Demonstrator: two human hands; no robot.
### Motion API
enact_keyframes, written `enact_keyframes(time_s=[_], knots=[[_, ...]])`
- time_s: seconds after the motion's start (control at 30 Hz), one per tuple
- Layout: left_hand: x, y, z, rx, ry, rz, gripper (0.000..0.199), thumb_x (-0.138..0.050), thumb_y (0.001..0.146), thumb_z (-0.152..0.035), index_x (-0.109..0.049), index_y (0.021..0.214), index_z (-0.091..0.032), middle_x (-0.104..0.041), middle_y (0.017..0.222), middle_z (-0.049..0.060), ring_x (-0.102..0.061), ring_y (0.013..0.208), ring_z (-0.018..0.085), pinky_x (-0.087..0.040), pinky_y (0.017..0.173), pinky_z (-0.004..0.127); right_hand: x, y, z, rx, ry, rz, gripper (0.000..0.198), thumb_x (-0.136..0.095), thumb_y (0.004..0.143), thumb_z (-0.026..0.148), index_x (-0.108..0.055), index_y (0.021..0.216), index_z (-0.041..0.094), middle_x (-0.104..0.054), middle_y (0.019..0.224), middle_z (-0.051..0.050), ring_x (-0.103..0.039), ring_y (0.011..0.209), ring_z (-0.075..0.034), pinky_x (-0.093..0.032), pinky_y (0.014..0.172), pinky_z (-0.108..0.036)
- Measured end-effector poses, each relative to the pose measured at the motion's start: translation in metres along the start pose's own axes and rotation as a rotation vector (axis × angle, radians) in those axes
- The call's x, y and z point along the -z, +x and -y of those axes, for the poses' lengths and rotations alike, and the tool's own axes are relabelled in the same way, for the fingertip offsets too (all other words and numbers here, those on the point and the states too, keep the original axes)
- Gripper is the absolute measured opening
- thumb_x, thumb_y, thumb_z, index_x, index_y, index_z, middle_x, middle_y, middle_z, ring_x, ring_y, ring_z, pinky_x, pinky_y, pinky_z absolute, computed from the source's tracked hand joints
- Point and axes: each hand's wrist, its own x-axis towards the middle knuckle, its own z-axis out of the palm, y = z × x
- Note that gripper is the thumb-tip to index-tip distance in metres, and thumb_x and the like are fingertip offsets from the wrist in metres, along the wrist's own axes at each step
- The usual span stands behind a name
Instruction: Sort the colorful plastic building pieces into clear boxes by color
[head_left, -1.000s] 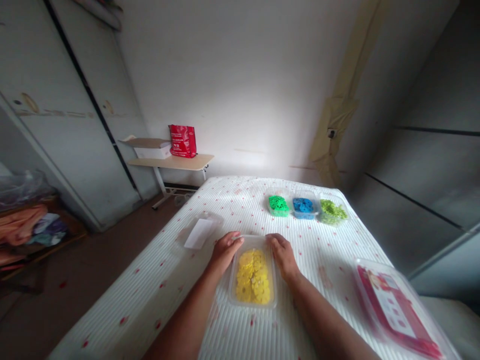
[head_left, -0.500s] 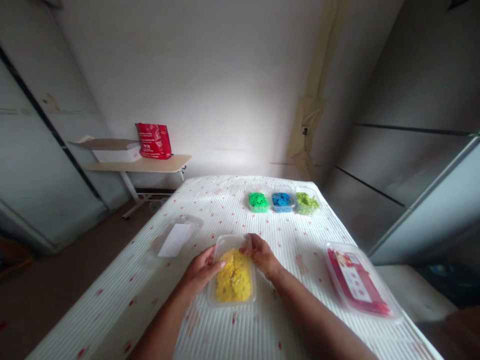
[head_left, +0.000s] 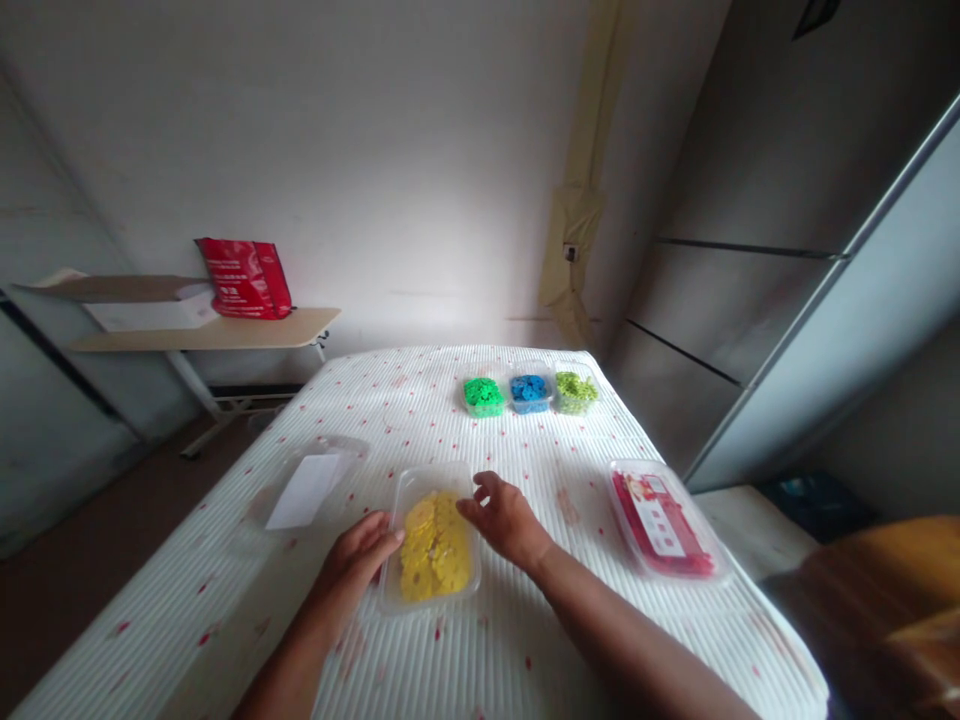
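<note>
A clear plastic container (head_left: 390, 597) filled with yellow disc-shaped plastic pieces (head_left: 436, 550) sits on the table before me. My left hand (head_left: 361, 548) grips its left side, the thumb over the rim and the fingers outside, partly hidden. Beside the right rim is my right hand (head_left: 504, 512), its fingers loosely bent and apart, with nothing visible between them. To the left lies a clear lid (head_left: 341, 447) bearing a white paper label (head_left: 304, 490).
Boxes of green pieces (head_left: 482, 394), blue pieces (head_left: 530, 390) and lime-green pieces (head_left: 576, 388) stand at the table's far end. A closed box of red pieces (head_left: 664, 520) lies near the right edge. Farther left, a side table (head_left: 300, 328) holds a red bag (head_left: 246, 280).
My right hand has come off the container's right rim and moved slightly outward. The left hand stays on its side. The view has turned right, shifting everything leftward.
</note>
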Motion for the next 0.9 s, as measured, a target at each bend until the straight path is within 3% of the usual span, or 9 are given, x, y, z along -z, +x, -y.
enact_keyframes(time_s=[0.17, 0.27, 0.37, 0.5, 0.67, 0.9], knots=[[-0.002, -0.005, 0.003, 0.016, 0.01, 0.033, 0.032, -0.061, 0.057, -0.049, -0.055, 0.067, -0.019, -0.055, 0.053, -0.003, -0.055, 0.058, 0.017, -0.039, 0.048, 0.021, 0.051, -0.035, 0.028, 0.108, -0.099, 0.067, 0.034, -0.059, 0.07, 0.03, -0.061, 0.102, 0.018, -0.065, 0.093, -0.007, -0.058, 0.065, -0.014, -0.042, 0.058, -0.025], [-0.005, -0.006, 0.001, 0.025, 0.017, 0.032, 0.031, -0.061, 0.058, -0.048, -0.052, 0.063, -0.018, -0.051, 0.052, -0.004, -0.05, 0.053, 0.014, -0.036, 0.047, 0.02, 0.106, -0.038, 0.03, 0.145, -0.131, -0.041, 0.029, -0.057, 0.071, 0.03, -0.064, 0.097, 0.022, -0.067, 0.089, -0.004, -0.059, 0.064, -0.015, -0.043, 0.059, -0.025], [-0.014, -0.006, -0.005, 0.043, -0.006, 0.05, 0.031, -0.061, 0.058, -0.047, -0.049, 0.061, -0.018, -0.048, 0.053, -0.005, -0.047, 0.052, 0.012, -0.033, 0.047, 0.019, 0.164, -0.019, 0.01, 0.08, -0.217, -0.197, 0.019, -0.06, 0.067, 0.026, -0.067, 0.084, 0.02, -0.067, 0.074, -0.003, -0.059, 0.063, -0.015, -0.043, 0.059, -0.025], [-0.04, -0.003, -0.02, 0.063, -0.111, 0.175, 0.031, -0.059, 0.057, -0.046, -0.044, 0.057, -0.019, -0.045, 0.053, -0.006, -0.044, 0.051, 0.01, -0.031, 0.046, 0.019, 0.215, 0.019, -0.036, -0.077, -0.246, -0.193, 0.014, -0.057, 0.067, 0.017, -0.066, 0.078, 0.014, -0.061, 0.054, -0.001, -0.056, 0.048, -0.011, -0.042, 0.049, -0.021], [-0.086, 0.014, -0.045, 0.012, -0.156, 0.303, 0.032, -0.059, 0.056, -0.044, -0.04, 0.054, -0.019, -0.04, 0.05, -0.007, -0.042, 0.048, 0.009, -0.03, 0.045, 0.018, 0.226, 0.053, -0.075, -0.208, -0.226, -0.203, 0.011, -0.057, 0.067, 0.009, -0.064, 0.074, 0.012, -0.06, 0.051, 0.0, -0.056, 0.046, -0.01, -0.04, 0.044, -0.018], [-0.144, 0.052, -0.055, -0.045, -0.06, 0.41, 0.03, -0.058, 0.061, -0.044, -0.044, 0.057, -0.018, -0.045, 0.051, -0.005, -0.046, 0.049, 0.011, -0.034, 0.046, 0.02, 0.224, 0.097, -0.093, -0.358, -0.125, -0.29, 0.021, -0.059, 0.068, 0.008, -0.06, 0.089, 0.009, -0.06, 0.056, -0.003, -0.058, 0.047, -0.012, -0.043, 0.04, -0.019]])
